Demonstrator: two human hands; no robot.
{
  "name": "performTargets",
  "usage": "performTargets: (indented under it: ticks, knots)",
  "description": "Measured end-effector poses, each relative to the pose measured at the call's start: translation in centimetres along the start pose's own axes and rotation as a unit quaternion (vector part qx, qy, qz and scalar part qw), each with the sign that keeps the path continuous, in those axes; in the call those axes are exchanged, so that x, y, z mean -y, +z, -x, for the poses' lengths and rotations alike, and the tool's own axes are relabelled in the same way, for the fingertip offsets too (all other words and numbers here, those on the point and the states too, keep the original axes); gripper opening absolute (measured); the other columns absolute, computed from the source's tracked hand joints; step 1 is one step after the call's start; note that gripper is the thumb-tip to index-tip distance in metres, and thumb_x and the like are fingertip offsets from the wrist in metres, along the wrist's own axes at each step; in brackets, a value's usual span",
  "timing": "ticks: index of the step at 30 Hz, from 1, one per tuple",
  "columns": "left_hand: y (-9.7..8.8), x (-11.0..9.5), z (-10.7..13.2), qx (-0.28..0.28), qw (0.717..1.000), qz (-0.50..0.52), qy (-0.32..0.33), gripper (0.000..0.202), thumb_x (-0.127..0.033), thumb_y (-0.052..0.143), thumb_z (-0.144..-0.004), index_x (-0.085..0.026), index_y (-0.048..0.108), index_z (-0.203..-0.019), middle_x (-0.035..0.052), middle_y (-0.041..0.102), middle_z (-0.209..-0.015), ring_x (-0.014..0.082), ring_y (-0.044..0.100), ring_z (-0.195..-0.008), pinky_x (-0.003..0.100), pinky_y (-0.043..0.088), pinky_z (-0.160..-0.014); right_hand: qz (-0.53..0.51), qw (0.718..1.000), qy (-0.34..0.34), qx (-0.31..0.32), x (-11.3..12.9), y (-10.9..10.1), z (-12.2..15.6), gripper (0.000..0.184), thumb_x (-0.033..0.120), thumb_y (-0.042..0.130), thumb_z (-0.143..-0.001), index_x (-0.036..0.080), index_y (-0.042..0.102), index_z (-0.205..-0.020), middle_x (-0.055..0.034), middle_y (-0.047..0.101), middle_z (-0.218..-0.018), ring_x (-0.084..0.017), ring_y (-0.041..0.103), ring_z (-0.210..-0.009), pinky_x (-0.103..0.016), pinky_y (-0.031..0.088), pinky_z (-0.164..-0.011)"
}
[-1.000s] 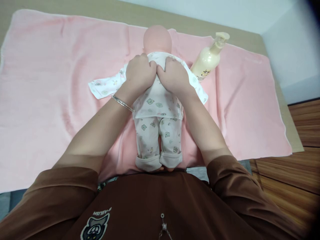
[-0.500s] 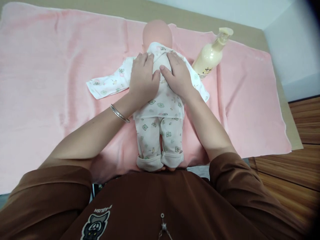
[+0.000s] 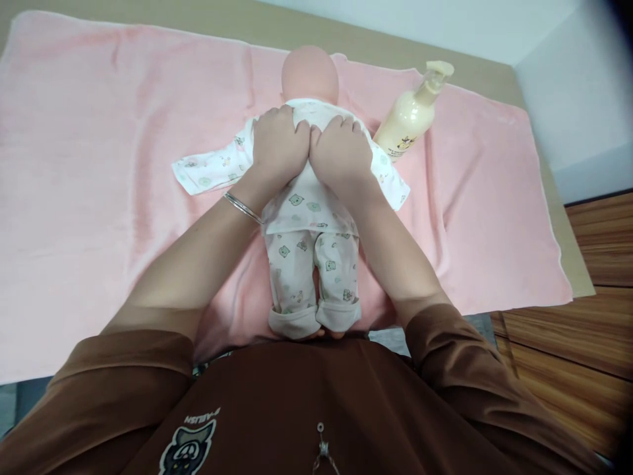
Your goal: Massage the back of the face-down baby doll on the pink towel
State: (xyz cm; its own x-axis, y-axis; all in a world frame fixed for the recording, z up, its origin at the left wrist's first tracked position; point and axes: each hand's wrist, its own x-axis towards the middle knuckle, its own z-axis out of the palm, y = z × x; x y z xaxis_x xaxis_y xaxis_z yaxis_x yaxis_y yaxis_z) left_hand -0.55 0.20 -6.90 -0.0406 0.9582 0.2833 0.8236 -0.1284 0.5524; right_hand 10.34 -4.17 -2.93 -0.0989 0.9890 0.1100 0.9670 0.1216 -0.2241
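A bald baby doll (image 3: 310,74) lies with its face out of sight, its head away from me. It wears a white printed shirt (image 3: 304,201) with long sleeves spread to both sides, and matching trousers (image 3: 295,274) with turned-up cuffs. My left hand (image 3: 281,145) and my right hand (image 3: 342,155) rest side by side on the upper back, thumbs nearly touching. Both hands are closed, knuckles up, on the shirt cloth just below the neck. The fingertips are hidden beneath the hands.
A pale yellow pump bottle (image 3: 408,119) lies tilted beside the doll's right-hand sleeve. Under everything a pink blanket (image 3: 84,178) covers most of the table (image 3: 578,267). Wood-grain boards (image 3: 568,343) show at the lower right.
My fingers lay stretched flat on the doll's back before; they are now curled in on the shirt, and the hands have come closer together. The collar cloth looks straighter.
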Motion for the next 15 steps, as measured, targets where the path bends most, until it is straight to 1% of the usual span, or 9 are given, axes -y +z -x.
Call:
performTargets:
  ticks: [2, 3, 5, 6, 8, 10, 12, 13, 15]
  knots:
    - [-0.2, 0.5, 0.4, -0.012, 0.999, 0.034, 0.030, 0.026, -0.032, 0.040, -0.087, -0.032, 0.063, -0.099, 0.0080, 0.064, -0.106, 0.0277, 0.055, -0.107, 0.048, 0.041, -0.097, 0.037, 0.997, 0.053, -0.032, 0.8, 0.1, 1.1, 0.053, 0.032, 0.032, -0.100, -0.007, 0.040, -0.136, -0.0269, 0.042, -0.138, -0.036, 0.037, -0.134, -0.051, 0.028, -0.115]
    - [-0.3, 0.7, 0.5, -0.016, 0.998, 0.045, 0.038, 0.027, -0.033, 0.039, -0.087, -0.034, 0.063, -0.100, 0.0070, 0.064, -0.108, 0.0274, 0.054, -0.110, 0.048, 0.042, -0.099, 0.047, 0.997, 0.049, -0.043, 1.0, 0.3, 1.5, 0.055, 0.030, 0.033, -0.100, -0.009, 0.036, -0.138, -0.0271, 0.039, -0.141, -0.036, 0.035, -0.135, -0.049, 0.029, -0.116]
    - [-0.5, 0.9, 0.9, -0.013, 0.998, 0.047, 0.046, 0.028, -0.034, 0.038, -0.087, -0.035, 0.063, -0.101, 0.0068, 0.063, -0.110, 0.0271, 0.053, -0.112, 0.047, 0.042, -0.101, 0.034, 0.998, -0.013, -0.053, 0.7, 0.5, 1.7, 0.053, 0.026, 0.033, -0.097, -0.007, 0.035, -0.139, -0.0245, 0.040, -0.142, -0.034, 0.033, -0.136, -0.046, 0.029, -0.116]
    - [-0.7, 0.8, 1.2, -0.012, 0.998, 0.040, 0.050, 0.029, -0.033, 0.037, -0.088, -0.034, 0.062, -0.102, 0.0074, 0.063, -0.110, 0.0274, 0.053, -0.112, 0.048, 0.041, -0.101, 0.019, 0.997, -0.039, -0.061, 0.1, 0.7, 1.5, 0.051, 0.025, 0.031, -0.097, -0.005, 0.038, -0.138, -0.0221, 0.042, -0.140, -0.032, 0.034, -0.136, -0.044, 0.029, -0.116]
    - [-1.2, 0.1, 2.2, -0.011, 0.998, 0.017, 0.063, 0.030, -0.030, 0.036, -0.091, -0.031, 0.061, -0.105, 0.0088, 0.061, -0.112, 0.0277, 0.051, -0.113, 0.047, 0.040, -0.103, -0.013, 0.994, -0.069, -0.079, -1.4, 1.0, 0.5, 0.046, 0.025, 0.028, -0.097, 0.003, 0.045, -0.134, -0.0151, 0.050, -0.135, -0.027, 0.039, -0.131, -0.040, 0.029, -0.117]
    - [-1.9, -1.1, 3.7, -0.011, 0.995, -0.015, 0.101, 0.031, -0.024, 0.036, -0.092, -0.026, 0.058, -0.113, 0.0094, 0.057, -0.118, 0.0277, 0.047, -0.120, 0.045, 0.037, -0.108, -0.034, 0.993, -0.081, -0.080, -3.0, 1.4, -0.7, 0.044, 0.031, 0.023, -0.099, 0.014, 0.049, -0.131, -0.0070, 0.054, -0.131, -0.022, 0.042, -0.127, -0.037, 0.028, -0.117]
    - [-2.6, -2.2, 5.1, -0.002, 0.987, -0.054, 0.153, 0.034, -0.016, 0.039, -0.091, -0.021, 0.053, -0.121, 0.0099, 0.052, -0.125, 0.0284, 0.039, -0.128, 0.044, 0.030, -0.114, -0.037, 0.994, -0.085, -0.065, -4.1, 1.5, -1.8, 0.045, 0.036, 0.020, -0.101, 0.020, 0.047, -0.132, -0.0017, 0.053, -0.134, -0.019, 0.039, -0.129, -0.038, 0.027, -0.118]
    - [-2.8, -2.7, 5.6, 0.003, 0.982, -0.070, 0.173, 0.035, -0.012, 0.040, -0.090, -0.019, 0.052, -0.122, 0.0107, 0.051, -0.125, 0.0292, 0.037, -0.130, 0.044, 0.028, -0.115, -0.037, 0.994, -0.084, -0.056, -4.4, 1.6, -2.1, 0.046, 0.038, 0.019, -0.100, 0.020, 0.045, -0.135, -0.0011, 0.049, -0.138, -0.019, 0.036, -0.132, -0.039, 0.025, -0.119]
    - [-3.0, -3.1, 5.9, 0.008, 0.978, -0.088, 0.187, 0.033, -0.004, 0.041, -0.087, -0.015, 0.054, -0.115, 0.0133, 0.053, -0.117, 0.0313, 0.038, -0.128, 0.046, 0.031, -0.113, -0.035, 0.996, -0.071, -0.040, -4.4, 1.4, -2.1, 0.051, 0.037, 0.021, -0.100, 0.011, 0.038, -0.141, -0.0067, 0.041, -0.146, -0.022, 0.030, -0.139, -0.042, 0.022, -0.119]
